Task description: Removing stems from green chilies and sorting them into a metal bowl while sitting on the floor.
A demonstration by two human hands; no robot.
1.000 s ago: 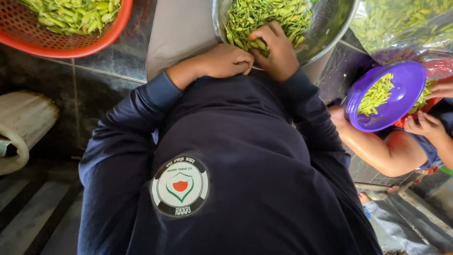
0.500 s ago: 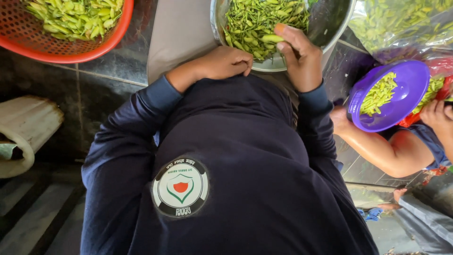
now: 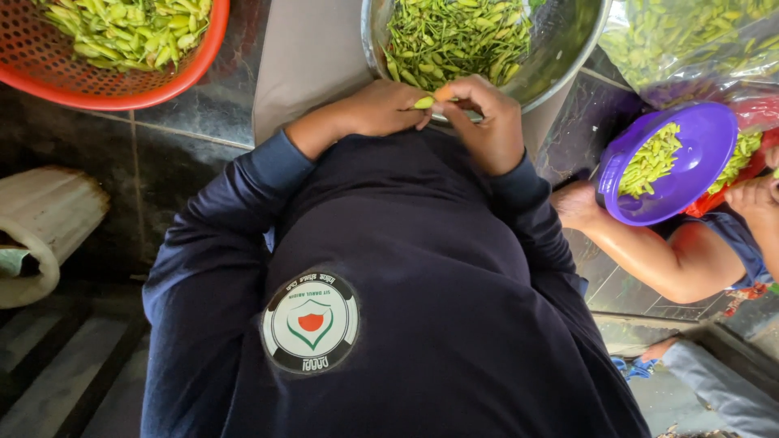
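Note:
A round metal bowl (image 3: 568,61) full of small green chillies (image 3: 454,36) stands at the top, just beyond my chest. Both hands meet at its near rim. My left hand (image 3: 373,109) and my right hand (image 3: 487,122) pinch one green chilli (image 3: 423,102) between their fingertips, the right thumb and fingers closed over its end. My dark blue sleeves and shirt front fill the lower middle of the view.
An orange plastic basket (image 3: 174,77) of green chillies sits at top left. At right another person's arm (image 3: 649,251) holds a purple bowl (image 3: 698,162) of chillies, with a clear bag of chillies (image 3: 698,36) above it. A pale rolled sack (image 3: 40,235) lies at left on dark tiles.
My right hand has come out of the bowl with a chilli and met my left hand at the rim. The other person's purple bowl has shifted slightly.

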